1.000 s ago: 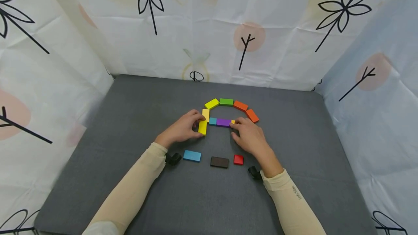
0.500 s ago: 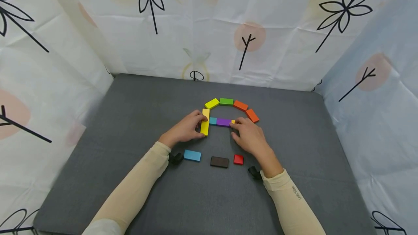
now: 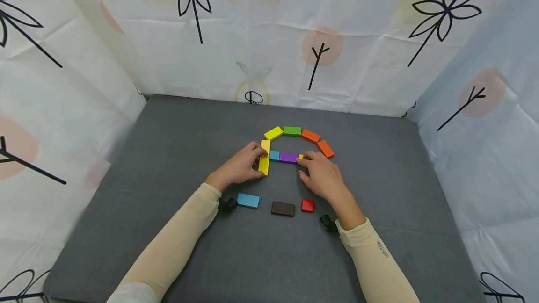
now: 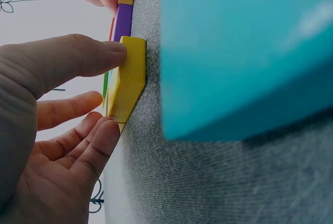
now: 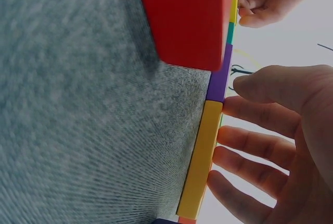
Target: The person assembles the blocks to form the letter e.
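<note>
My left hand (image 3: 241, 167) pinches a yellow block (image 3: 263, 166) lengthwise. In the left wrist view its thumb presses the near end of the block and the fingers are at the far end. This block stands end to end with a paler yellow block (image 3: 265, 146). From there a teal block (image 3: 274, 156), a purple block (image 3: 288, 158) and an amber block (image 5: 202, 156) run rightward in a row. My right hand (image 3: 323, 176) rests its extended fingertips along the amber block, which it mostly covers in the head view; its thumb is off the block.
A lemon-yellow block (image 3: 273, 133), a green block (image 3: 292, 131) and two orange blocks (image 3: 310, 135) curve above the row. Nearer me on the grey table (image 3: 252, 256) lie a blue block (image 3: 248, 200), a dark brown block (image 3: 283, 209) and a red block (image 3: 308, 205).
My left hand has shifted the yellow block slightly right, closer in line with the paler yellow block and near the teal one. The right hand has stayed in place.
</note>
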A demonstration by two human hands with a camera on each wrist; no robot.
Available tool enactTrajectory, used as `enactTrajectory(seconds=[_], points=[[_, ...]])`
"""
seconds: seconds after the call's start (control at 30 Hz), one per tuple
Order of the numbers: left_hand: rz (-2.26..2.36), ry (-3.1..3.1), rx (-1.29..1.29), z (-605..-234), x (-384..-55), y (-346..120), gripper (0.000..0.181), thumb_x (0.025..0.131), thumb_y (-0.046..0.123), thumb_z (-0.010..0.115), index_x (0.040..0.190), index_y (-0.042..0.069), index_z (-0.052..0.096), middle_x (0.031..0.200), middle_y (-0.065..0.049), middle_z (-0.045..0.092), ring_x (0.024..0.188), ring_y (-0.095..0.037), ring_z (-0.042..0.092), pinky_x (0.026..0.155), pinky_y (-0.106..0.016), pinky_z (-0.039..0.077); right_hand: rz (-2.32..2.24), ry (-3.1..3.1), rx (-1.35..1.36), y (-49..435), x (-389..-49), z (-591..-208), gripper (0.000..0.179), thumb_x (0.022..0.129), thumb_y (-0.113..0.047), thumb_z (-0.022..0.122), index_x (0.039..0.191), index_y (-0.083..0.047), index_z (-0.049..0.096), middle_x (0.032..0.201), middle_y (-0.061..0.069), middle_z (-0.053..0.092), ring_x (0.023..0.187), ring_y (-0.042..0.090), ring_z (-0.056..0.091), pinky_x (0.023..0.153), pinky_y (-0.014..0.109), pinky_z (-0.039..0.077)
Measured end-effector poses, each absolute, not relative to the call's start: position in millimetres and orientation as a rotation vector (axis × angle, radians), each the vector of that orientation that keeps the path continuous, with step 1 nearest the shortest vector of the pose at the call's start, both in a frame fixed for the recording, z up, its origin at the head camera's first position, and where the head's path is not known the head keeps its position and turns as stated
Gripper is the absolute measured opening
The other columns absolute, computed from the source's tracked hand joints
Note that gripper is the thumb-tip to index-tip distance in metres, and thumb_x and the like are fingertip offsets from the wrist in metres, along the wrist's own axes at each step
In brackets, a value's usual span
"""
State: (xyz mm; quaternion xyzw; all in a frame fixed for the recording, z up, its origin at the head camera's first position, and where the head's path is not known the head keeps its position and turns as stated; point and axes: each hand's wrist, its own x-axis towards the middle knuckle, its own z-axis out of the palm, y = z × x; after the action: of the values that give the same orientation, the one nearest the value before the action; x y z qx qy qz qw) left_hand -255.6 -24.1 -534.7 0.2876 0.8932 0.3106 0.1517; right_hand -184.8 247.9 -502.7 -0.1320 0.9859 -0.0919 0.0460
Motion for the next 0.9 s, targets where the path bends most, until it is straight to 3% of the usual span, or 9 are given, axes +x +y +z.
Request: enactTrajectory(seconds=[0.9], points=[[0.902,2.558,0.861,-531.4,-255.3,-26.4,0.061,0.092,0.018,0.090,0.144,0.002,0.063,0.132,-0.012,0.052,0.107,-0.023,0.057,0.095,-0.036,0.053,-0.372,3.015,-0.408,251.3,-189.5,-503.1,0.039,0.104,-0.026,0.075,0.142,-0.015,0.075,0.140,0.008,0.065,0.120,0.027,0.060,0.080,0.047,0.058]])
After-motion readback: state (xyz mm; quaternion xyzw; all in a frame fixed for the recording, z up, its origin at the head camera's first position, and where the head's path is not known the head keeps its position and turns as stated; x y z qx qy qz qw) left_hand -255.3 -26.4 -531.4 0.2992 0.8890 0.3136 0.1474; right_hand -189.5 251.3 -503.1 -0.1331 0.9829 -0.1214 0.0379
